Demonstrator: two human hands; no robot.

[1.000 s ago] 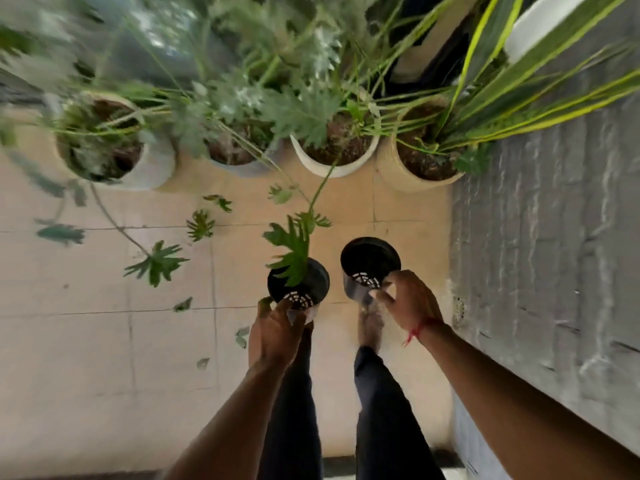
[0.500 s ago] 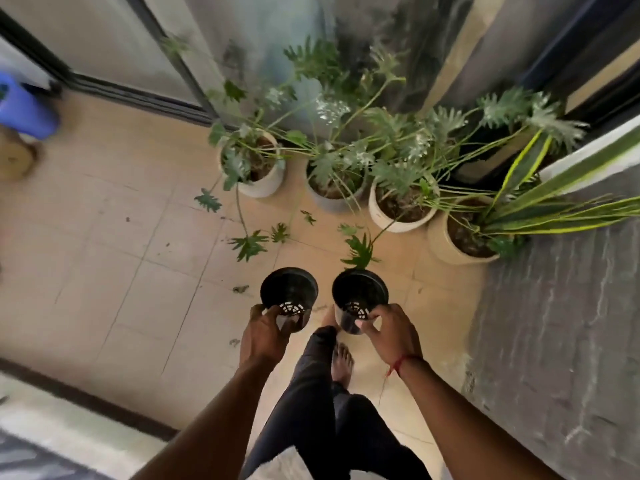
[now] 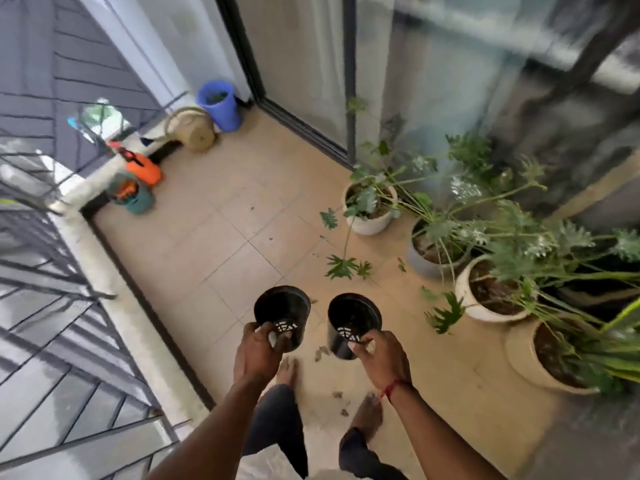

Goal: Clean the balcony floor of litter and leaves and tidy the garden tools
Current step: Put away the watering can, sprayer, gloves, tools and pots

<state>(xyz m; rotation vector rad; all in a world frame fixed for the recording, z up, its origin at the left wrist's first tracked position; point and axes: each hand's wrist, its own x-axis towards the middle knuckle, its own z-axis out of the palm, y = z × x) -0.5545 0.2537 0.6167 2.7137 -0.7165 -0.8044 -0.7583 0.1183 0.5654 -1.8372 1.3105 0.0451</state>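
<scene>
Left hand (image 3: 256,351) grips one empty black pot (image 3: 282,315), right hand (image 3: 381,355) grips other black pot (image 3: 353,323); carried apart, probably heading for far-corner tool pile (image 3: 138,181).

This is the balcony of a home, narrow and open to the air; a beige tiled floor (image 3: 225,244) runs between a metal railing (image 3: 45,258) on a low kerb at the left and a dark-framed sliding glass door (image 3: 301,64) at the far right; potted plants (image 3: 367,225) stand in a row along the right side; in the far left corner sit a blue bucket (image 3: 220,105), a beige watering can (image 3: 192,128) and an orange sprayer (image 3: 143,168); dry leaves (image 3: 321,353) lie on the near tiles.
</scene>
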